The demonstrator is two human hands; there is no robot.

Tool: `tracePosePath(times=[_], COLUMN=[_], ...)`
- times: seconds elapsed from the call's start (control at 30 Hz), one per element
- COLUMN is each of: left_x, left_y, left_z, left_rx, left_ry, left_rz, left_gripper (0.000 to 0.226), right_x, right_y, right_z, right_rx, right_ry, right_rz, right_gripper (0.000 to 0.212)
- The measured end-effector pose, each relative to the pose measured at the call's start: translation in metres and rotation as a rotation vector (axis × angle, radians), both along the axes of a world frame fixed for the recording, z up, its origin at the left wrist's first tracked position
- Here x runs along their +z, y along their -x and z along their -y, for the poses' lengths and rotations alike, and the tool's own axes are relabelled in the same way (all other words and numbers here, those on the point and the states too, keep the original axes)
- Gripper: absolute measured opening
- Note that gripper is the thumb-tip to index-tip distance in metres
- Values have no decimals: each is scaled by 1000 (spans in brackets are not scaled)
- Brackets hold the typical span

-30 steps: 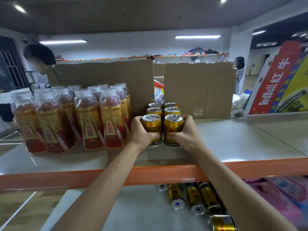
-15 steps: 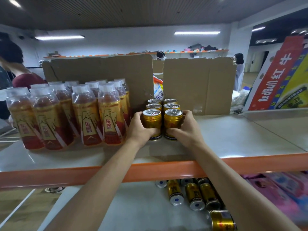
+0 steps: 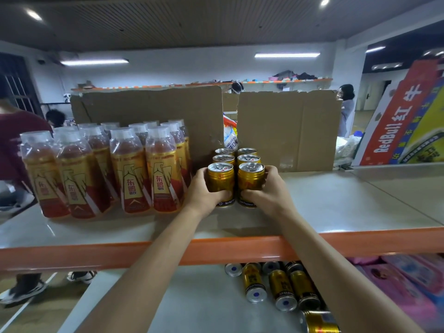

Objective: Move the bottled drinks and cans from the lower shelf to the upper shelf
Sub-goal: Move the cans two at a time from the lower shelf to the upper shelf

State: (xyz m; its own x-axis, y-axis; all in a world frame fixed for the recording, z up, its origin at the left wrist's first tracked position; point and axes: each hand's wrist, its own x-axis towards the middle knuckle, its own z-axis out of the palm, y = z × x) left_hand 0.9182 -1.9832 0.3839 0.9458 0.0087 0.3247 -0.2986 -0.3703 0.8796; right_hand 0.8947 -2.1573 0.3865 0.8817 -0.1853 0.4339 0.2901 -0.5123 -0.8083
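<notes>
Two gold cans stand upright side by side on the upper shelf, at the front of two short rows of like cans. My left hand grips the left front can. My right hand grips the right front can. A block of several red-and-gold drink bottles stands just to the left of the cans. On the lower shelf, several gold cans lie on their sides between my forearms and to the right.
Two brown cardboard sheets stand behind the cans and bottles. A red, blue and yellow carton leans at the right end. The orange shelf beam crosses below my arms. Pink packs lie lower right. People stand left and behind.
Both hands have stayed on the two front cans, which stand against the rows behind them. The view has shifted slightly; a person at the left has moved.
</notes>
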Motion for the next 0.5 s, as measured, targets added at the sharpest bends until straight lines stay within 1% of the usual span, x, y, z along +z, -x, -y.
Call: tracePosePath(times=[0.13,0.23,0.3,0.4,0.43,0.5], left_x=[-1,-1,4,7,7,10], left_y=[-1,-2,5,12,13,16], left_z=[0,-2,-3,-4,-6,-8], left_rx=[-12,-19,-6,22,40,62], left_ry=[8,31,29,31,11,-99], left_rz=[-5,-33,-76,-140,-148,-161], left_gripper=[105,102,91,57,51,51], right_x=[1,2,2,1,1,0], right_y=[2,3,4,5,4,1], right_z=[0,1,1,2,1,1], right_rx=[8,9,12,24,31,34], right_ry=[17,17,26,34,31,44], right_rz=[-6,-24,-28,-54,-70,-79], right_gripper=[59,61,64,62,60,61])
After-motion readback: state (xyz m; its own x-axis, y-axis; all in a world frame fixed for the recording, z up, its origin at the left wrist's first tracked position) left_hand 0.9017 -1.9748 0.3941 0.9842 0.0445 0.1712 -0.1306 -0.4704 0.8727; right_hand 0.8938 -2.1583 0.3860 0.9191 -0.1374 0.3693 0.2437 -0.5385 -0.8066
